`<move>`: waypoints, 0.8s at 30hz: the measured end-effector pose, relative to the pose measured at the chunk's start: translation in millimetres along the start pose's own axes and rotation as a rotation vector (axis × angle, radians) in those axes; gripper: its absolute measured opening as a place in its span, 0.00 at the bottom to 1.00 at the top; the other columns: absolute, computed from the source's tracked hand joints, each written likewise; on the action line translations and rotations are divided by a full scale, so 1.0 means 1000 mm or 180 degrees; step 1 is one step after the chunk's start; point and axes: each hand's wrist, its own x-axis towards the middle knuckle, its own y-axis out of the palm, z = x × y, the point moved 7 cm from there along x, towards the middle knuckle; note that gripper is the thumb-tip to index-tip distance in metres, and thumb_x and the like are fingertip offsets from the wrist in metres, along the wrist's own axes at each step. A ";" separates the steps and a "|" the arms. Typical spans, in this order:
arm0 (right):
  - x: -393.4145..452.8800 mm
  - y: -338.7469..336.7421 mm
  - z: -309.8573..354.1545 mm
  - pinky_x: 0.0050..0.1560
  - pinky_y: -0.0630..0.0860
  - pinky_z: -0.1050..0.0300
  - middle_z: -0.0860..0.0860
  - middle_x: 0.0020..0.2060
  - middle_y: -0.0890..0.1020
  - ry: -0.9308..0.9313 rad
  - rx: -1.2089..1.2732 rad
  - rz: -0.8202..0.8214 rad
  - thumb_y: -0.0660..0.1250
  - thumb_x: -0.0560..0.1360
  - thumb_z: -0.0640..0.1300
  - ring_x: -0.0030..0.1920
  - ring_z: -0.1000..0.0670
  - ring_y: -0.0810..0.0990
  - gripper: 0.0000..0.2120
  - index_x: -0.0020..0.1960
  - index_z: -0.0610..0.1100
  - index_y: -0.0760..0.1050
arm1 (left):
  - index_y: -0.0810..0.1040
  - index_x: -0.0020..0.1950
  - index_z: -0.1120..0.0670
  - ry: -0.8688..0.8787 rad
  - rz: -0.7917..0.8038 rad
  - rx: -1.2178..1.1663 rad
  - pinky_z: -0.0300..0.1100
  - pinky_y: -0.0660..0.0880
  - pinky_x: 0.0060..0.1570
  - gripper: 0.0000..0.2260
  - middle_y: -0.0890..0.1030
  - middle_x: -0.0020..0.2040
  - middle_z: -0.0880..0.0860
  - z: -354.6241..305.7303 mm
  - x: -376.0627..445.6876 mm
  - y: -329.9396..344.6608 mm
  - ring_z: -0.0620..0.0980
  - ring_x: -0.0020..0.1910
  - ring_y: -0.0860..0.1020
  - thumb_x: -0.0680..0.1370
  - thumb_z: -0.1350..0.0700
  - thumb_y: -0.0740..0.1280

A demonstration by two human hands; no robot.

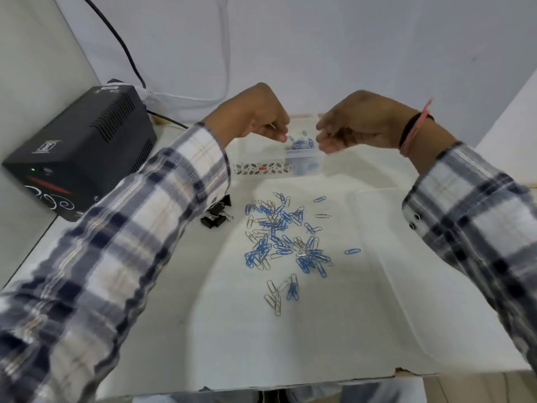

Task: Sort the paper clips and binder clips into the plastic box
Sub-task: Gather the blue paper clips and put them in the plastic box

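Because paper clips are tiny, light and made of thin slippery wire, they are best pinched at the rounded end with two fingertips, and a few can tangle and come up together. The binder clips are stiffer and chunkier, so they are easy to pinch by their black sides. Both hands are up over the plastic box, which sits right under the fingers and already has blue clips in the part between the two hands. The left hand has its fingers curled and seems to pinch something thin and pale, but it is too small to say what it is. The right hand has curled fingers too, and I cannot tell if it holds a clip. The big pile of blue and silver clips lies on the table well below both hands, nearer the person. The black clips sit under the left arm, beside its checked sleeve
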 end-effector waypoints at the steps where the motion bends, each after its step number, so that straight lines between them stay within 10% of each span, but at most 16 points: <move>1: -0.008 0.002 -0.008 0.43 0.86 0.50 0.35 0.47 0.83 -0.0007 -0.0332 0.0054 0.60 0.79 0.27 0.44 0.38 0.85 0.11 0.59 0.27 0.77 | 0.81 0.51 0.68 0.0039 0.0016 0.0105 0.43 0.85 0.42 0.04 0.84 0.50 0.67 0.003 -0.011 -0.002 0.55 0.35 0.85 0.78 0.72 0.68; 9: -0.034 0.069 -0.067 0.51 0.76 0.52 0.41 0.48 0.78 -0.0278 -0.3084 0.0135 0.59 0.77 0.37 0.49 0.41 0.79 0.07 0.48 0.38 0.75 | 0.80 0.60 0.62 0.0076 0.0417 0.2949 0.50 0.80 0.53 0.11 0.82 0.57 0.59 0.077 -0.079 0.038 0.56 0.51 0.81 0.80 0.63 0.62; 16: -0.067 0.108 -0.059 0.61 0.72 0.57 0.46 0.61 0.80 -0.0881 -0.3123 0.0812 0.57 0.76 0.30 0.60 0.47 0.78 0.22 0.66 0.40 0.79 | 0.83 0.62 0.58 0.0164 0.0297 0.1596 0.44 0.78 0.53 0.17 0.82 0.60 0.51 0.093 -0.107 0.044 0.53 0.58 0.80 0.78 0.69 0.62; 19: -0.057 0.099 -0.050 0.63 0.70 0.58 0.44 0.66 0.78 -0.0929 -0.3093 0.0540 0.57 0.77 0.31 0.64 0.46 0.77 0.24 0.71 0.41 0.75 | 0.78 0.54 0.50 0.0474 0.0046 0.1868 0.43 0.70 0.47 0.18 0.74 0.51 0.53 0.088 -0.104 0.025 0.50 0.50 0.74 0.76 0.70 0.59; 24: -0.040 0.121 -0.062 0.67 0.70 0.40 0.41 0.67 0.68 -0.0682 -0.3616 0.0667 0.58 0.77 0.33 0.69 0.37 0.67 0.29 0.77 0.48 0.65 | 0.77 0.60 0.60 0.0475 0.0432 0.2596 0.46 0.67 0.59 0.12 0.73 0.63 0.60 0.101 -0.094 0.046 0.57 0.63 0.70 0.83 0.60 0.56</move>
